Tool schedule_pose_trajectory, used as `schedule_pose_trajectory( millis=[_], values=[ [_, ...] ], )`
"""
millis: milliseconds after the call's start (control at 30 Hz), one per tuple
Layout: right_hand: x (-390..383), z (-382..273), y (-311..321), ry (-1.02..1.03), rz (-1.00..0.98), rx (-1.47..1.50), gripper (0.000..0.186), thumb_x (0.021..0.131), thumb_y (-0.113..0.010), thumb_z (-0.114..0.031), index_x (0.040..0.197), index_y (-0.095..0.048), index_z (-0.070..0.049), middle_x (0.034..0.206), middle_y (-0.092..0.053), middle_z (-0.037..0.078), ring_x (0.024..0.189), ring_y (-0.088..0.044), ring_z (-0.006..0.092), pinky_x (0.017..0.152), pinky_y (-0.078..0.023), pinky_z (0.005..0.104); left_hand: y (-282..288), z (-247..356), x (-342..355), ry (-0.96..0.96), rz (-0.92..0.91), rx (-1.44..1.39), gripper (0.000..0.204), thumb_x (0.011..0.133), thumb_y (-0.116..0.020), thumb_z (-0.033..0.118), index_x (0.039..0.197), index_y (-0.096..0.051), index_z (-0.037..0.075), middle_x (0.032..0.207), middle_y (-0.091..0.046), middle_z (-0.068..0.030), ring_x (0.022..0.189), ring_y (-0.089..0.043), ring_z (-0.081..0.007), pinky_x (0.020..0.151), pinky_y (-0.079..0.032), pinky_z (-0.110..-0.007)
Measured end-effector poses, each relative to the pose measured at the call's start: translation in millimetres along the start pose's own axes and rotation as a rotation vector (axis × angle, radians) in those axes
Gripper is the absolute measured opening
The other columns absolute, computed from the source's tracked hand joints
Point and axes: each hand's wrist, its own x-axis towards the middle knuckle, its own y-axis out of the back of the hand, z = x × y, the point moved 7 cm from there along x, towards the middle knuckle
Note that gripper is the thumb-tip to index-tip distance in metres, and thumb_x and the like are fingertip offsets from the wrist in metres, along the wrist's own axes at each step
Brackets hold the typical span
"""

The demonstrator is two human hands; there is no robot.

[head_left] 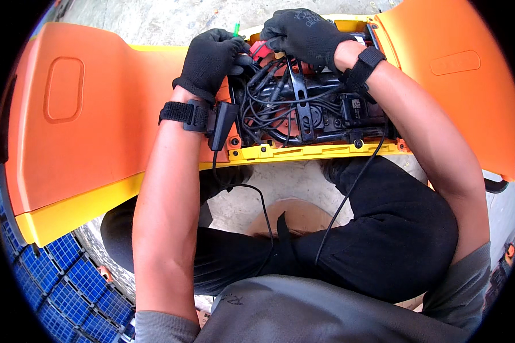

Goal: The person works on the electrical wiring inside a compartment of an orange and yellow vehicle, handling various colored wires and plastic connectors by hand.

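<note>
Both my hands wear black gloves and meet over the far left side of an open bay in an orange and yellow vehicle body. My left hand [208, 62] is closed, with a thin green piece [236, 29] standing up from its fingertips; the rest of that piece is hidden. Beside it, my right hand [303, 37] pinches a red connector [261, 50], its fingers partly covering it. Black cables [266, 100] run from under the hands through the bay, around a black metal bracket [299, 91].
Orange panels [106, 103] flank the bay, with a yellow rim [303, 152] along its near edge. A black module [357, 108] sits at the bay's right. Thin cords [263, 200] hang from my wrist straps over my lap. Blue grid crates [63, 286] stand at lower left.
</note>
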Motion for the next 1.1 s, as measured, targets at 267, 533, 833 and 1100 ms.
schedule_pose_trajectory(
  millis=[267,533,833,1100],
  values=[
    [0.5,-0.2,3.2,-0.211,-0.19,0.154,0.024,0.086,-0.065,-0.02,0.107,-0.068,-0.008,0.1,-0.067,0.017,0.094,-0.064,0.0343,0.086,-0.051,0.041,-8.8,3.2,3.1,-0.094,-0.033,-0.04,0.023,0.092,-0.064,0.015,0.108,-0.064,-0.001,0.092,-0.069,-0.0068,0.077,-0.066,-0.0105,0.068,-0.055,-0.024],
    [7.5,3.0,-8.9,0.023,-0.072,-0.095,0.018,0.087,-0.061,-0.018,0.099,-0.068,-0.006,0.101,-0.066,0.019,0.096,-0.064,0.0334,0.088,-0.05,0.0419,-22.2,6.4,9.7,-0.335,-0.026,0.414,0.019,0.087,-0.065,0.013,0.101,-0.068,0.0,0.086,-0.069,-0.0043,0.075,-0.064,-0.0113,0.067,-0.053,-0.027],
    [9.1,-4.0,-14.3,-0.056,-0.395,-0.264,0.021,0.088,-0.058,-0.02,0.093,-0.072,-0.005,0.089,-0.07,0.017,0.086,-0.068,0.0338,0.083,-0.054,0.0408,-20.6,2.4,15.2,-0.356,0.143,0.564,0.018,0.085,-0.064,0.012,0.095,-0.067,-0.003,0.076,-0.07,-0.0103,0.065,-0.066,-0.0141,0.062,-0.053,-0.029],
    [9.8,-6.8,-13.6,-0.08,-0.455,-0.313,0.023,0.085,-0.059,-0.019,0.094,-0.072,-0.002,0.089,-0.07,0.02,0.084,-0.069,0.0338,0.079,-0.055,0.0414,-18.9,-0.8,20.4,-0.323,0.099,0.51,0.017,0.087,-0.064,0.011,0.097,-0.065,-0.003,0.078,-0.07,-0.0103,0.067,-0.067,-0.0138,0.061,-0.054,-0.028]
  ],
)
